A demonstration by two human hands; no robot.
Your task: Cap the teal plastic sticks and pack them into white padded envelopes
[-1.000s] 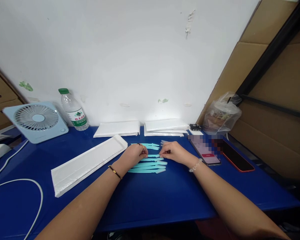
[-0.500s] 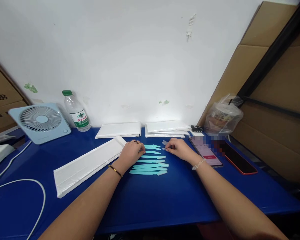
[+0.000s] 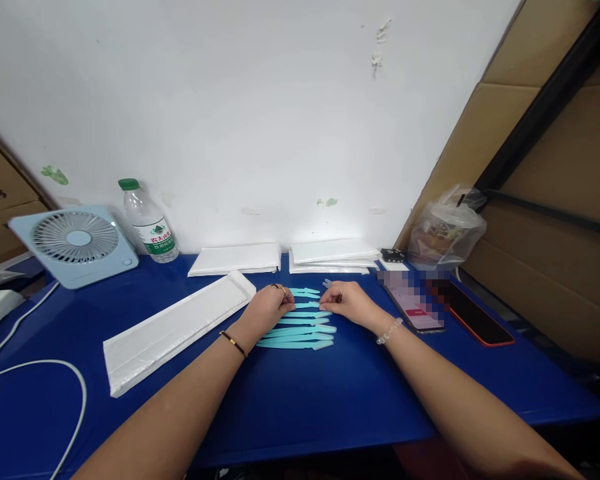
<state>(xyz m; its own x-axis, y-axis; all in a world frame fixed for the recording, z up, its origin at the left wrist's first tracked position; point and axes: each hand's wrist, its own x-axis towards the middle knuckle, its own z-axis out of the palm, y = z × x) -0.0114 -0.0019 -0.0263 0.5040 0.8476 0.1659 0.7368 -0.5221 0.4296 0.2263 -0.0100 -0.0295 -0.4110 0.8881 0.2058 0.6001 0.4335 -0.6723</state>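
Several turquoise eyebrow razors (image 3: 300, 338) lie in a column on the blue table, handles to the left and blade ends to the right. My left hand (image 3: 269, 308) is closed on the handle of one eyebrow razor (image 3: 305, 305) near the far end of the column. At that razor's blade end, my right hand (image 3: 347, 300) pinches a small blade cap, mostly hidden by the fingertips. Just beyond the right fingers lie loose clear blade caps (image 3: 326, 283). Other razors lie on both the near and far sides of the held one.
A long white padded packet (image 3: 175, 333) lies left of my left hand. More white packets (image 3: 235, 259) rest along the wall. Farther left stand a water bottle (image 3: 153, 227) and a blue fan (image 3: 80, 243). Two phones (image 3: 480, 313) and a bagged drink cup (image 3: 445, 233) are at right.
My right hand has moved left and slightly nearer, from the loose caps to the razor's blade end. My left hand has shifted slightly right, with the razor still in it.
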